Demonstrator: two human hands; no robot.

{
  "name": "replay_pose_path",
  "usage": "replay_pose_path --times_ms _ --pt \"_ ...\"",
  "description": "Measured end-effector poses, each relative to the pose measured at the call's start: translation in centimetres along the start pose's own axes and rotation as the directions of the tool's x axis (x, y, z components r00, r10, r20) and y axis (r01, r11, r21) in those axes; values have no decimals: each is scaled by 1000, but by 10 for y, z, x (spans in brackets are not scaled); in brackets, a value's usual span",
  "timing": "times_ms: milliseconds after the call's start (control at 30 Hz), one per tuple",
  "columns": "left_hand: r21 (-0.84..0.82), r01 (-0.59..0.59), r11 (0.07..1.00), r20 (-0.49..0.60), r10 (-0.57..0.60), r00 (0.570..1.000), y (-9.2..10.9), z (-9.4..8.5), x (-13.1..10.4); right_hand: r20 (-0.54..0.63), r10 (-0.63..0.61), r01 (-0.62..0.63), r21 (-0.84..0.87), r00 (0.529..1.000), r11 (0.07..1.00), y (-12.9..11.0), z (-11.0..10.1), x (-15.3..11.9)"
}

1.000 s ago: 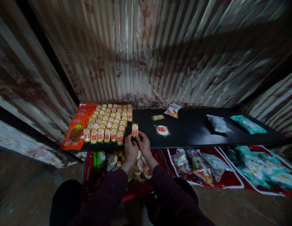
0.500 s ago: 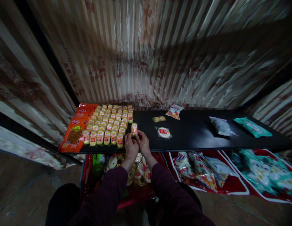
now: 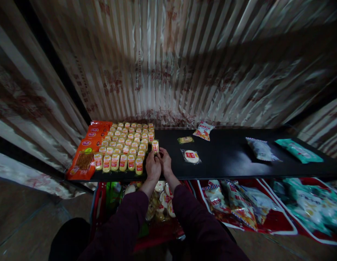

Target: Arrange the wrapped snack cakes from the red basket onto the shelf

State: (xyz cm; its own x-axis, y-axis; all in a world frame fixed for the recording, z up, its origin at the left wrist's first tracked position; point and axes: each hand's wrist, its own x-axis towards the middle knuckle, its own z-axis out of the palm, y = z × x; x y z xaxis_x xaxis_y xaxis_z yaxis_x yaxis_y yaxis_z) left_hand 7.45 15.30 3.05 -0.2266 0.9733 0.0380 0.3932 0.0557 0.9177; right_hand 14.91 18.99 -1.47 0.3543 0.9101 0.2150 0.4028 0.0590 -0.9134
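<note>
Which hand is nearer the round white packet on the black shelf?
Right. The right hand is left of the packet, across a gap; the left hand is farther left, beyond the right one. Both hold a yellow pack.

You've got one small yellow wrapped snack pack (image 3: 155,146) at the fingers (image 3: 163,156) of both hands, oblong, rounded, clear wrapper, red-and-white label facing you. Looks sealed, near end partly hidden. Long side runs away from you. Sits over the black shelf (image 3: 225,152), just right of the matching rows (image 3: 123,145), contact unclear
</note>
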Motion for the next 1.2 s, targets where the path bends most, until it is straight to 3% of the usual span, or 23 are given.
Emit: replay_pose_path --times_ms 400,800,1200 --pt "-34 12 999 -24 -13 1000 -1 8 20 -55 -50 49 -16 997 999 3 13 12" --pt "-47 13 999 20 -12 1000 12 0 22 -1 -38 38 5 999 999 -5 17 25" --pt "-62 10 998 28 -8 1000 0 6 28 32 -80 84 -177 996 981 -4 19 27"
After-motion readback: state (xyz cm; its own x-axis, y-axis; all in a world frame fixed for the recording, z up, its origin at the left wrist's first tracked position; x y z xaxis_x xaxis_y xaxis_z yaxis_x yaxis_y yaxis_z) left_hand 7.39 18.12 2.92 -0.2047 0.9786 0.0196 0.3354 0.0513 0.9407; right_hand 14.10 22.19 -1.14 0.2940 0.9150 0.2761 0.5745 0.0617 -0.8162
